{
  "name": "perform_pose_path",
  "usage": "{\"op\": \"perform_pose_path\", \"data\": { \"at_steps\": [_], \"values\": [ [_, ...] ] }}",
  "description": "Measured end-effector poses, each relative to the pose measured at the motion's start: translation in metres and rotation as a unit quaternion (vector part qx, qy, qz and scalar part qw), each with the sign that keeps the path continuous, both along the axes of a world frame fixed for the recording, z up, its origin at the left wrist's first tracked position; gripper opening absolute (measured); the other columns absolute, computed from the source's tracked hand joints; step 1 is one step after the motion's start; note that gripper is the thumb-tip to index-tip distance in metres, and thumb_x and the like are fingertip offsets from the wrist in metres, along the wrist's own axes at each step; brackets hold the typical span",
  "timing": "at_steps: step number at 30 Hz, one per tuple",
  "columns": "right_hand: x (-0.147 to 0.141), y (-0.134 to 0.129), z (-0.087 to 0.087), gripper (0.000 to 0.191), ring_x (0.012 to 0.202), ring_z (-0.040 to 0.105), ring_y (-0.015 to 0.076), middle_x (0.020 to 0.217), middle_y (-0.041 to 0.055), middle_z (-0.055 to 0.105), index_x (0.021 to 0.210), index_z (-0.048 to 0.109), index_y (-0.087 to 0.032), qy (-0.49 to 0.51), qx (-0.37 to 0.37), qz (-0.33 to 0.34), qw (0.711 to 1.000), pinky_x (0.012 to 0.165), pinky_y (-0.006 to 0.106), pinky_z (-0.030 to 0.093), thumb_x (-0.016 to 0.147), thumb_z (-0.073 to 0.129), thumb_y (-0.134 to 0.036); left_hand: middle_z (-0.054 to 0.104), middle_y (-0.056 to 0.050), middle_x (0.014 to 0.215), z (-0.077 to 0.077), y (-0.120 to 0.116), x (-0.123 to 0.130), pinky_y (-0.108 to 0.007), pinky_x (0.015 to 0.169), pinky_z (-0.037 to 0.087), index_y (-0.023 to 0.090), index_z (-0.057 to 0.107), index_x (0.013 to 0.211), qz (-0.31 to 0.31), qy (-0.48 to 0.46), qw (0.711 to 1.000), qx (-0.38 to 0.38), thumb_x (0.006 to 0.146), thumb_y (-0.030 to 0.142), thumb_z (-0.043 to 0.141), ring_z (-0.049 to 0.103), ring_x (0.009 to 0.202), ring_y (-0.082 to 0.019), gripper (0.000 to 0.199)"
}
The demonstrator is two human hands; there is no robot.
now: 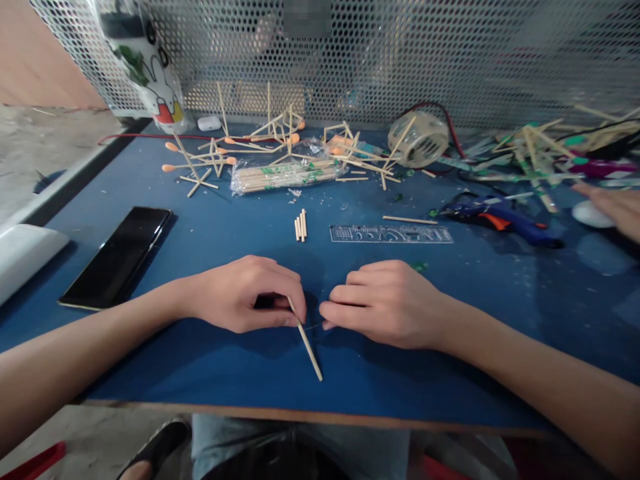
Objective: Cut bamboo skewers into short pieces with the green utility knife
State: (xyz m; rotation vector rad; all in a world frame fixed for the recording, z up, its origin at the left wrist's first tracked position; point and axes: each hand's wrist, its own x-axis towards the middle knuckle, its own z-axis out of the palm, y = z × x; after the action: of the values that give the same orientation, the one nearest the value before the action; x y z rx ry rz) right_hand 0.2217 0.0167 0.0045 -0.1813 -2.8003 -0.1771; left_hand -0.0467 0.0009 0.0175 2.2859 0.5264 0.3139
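Observation:
My left hand (255,293) is closed, with a thin wooden stick (311,352) pinched between thumb and fingers. The stick slants down toward the table's front edge. My right hand (385,303) is closed just to the right of it, fingertips pressed together. A fine thin line runs from those fingertips to the stick; what it is I cannot make out. Beyond my hands lie several short cut sticks (301,225) side by side and a clear plastic ruler (391,234). One longer stick (410,219) rests just behind the ruler.
A phone (117,257) lies at the left. Toward the back are a plastic-wrapped bundle of sticks (285,175), joined stick frames and a bottle (145,73). A blue glue gun (505,220) lies right, near another person's hand (617,207). A perforated metal panel (340,67) stands behind.

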Motion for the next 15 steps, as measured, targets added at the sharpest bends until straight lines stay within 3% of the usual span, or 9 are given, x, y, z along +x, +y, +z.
{"op": "perform_pose_path", "data": {
  "at_steps": [6, 15],
  "values": [
    [-0.003, -0.009, 0.007, 0.017, 0.062, 0.048, 0.0143, 0.076, -0.0047, 0.064, 0.094, 0.065, -0.023, 0.000, 0.045, -0.008, 0.999, 0.057, 0.032, 0.031, 0.102, 0.049, -0.023, 0.072, -0.003, 0.090, -0.003, 0.001, -0.001, -0.027, 0.076, 0.041, 0.019, 0.070, 0.101, -0.005, 0.000, 1.000, 0.002, 0.101, 0.022, 0.059, 0.062, 0.075, -0.012, 0.011],
    [-0.004, -0.014, 0.004, 0.022, 0.058, 0.043, 0.0150, 0.074, -0.0048, 0.061, 0.094, 0.065, -0.023, -0.010, 0.036, -0.019, 0.999, 0.055, 0.032, 0.029, 0.102, 0.045, -0.019, 0.074, -0.001, 0.094, -0.003, 0.002, -0.001, -0.029, 0.076, 0.040, 0.021, 0.070, 0.101, -0.011, 0.018, 1.000, 0.008, 0.101, 0.019, 0.059, 0.066, 0.080, -0.011, 0.011]
  ]
}}
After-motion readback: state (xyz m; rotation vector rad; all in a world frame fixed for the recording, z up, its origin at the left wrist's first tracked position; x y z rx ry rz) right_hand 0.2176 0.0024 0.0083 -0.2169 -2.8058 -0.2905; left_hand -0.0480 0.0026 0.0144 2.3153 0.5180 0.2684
